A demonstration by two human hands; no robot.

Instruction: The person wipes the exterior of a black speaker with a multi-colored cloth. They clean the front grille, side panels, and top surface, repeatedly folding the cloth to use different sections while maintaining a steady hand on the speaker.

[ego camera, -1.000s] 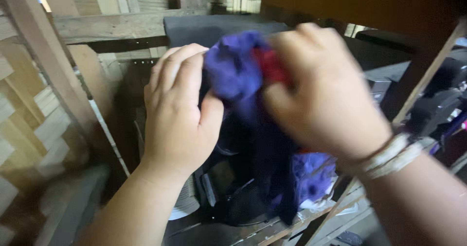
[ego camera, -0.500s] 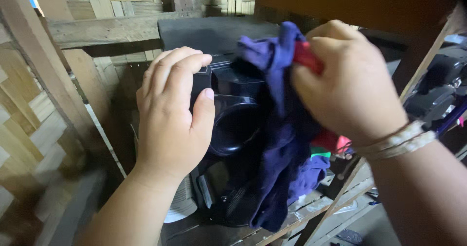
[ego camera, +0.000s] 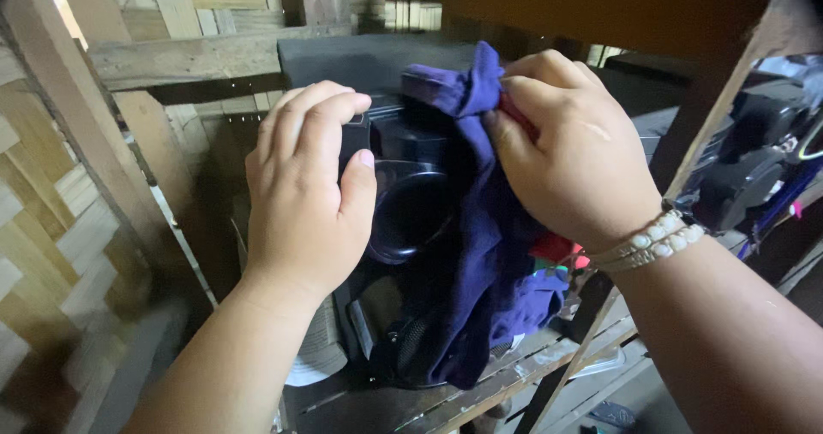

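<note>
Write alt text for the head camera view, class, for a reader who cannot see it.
Two bare hands work on a black device on a wooden slatted shelf: the left hand grips its side while the right hand presses a purple cloth against it. A beaded bracelet circles the right wrist.

Woven bamboo wall (ego camera: pixel 39 228), rough wooden beams (ego camera: pixel 184 57), slatted wooden shelf (ego camera: pixel 480 395), perhaps daylight upper left

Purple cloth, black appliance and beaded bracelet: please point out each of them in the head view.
purple cloth (ego camera: pixel 480 254), head view, on the hanging middle fold.
black appliance (ego camera: pixel 411 202), head view, on its glossy rounded front.
beaded bracelet (ego camera: pixel 656 238), head view, on the pale beads at the wrist.
</note>
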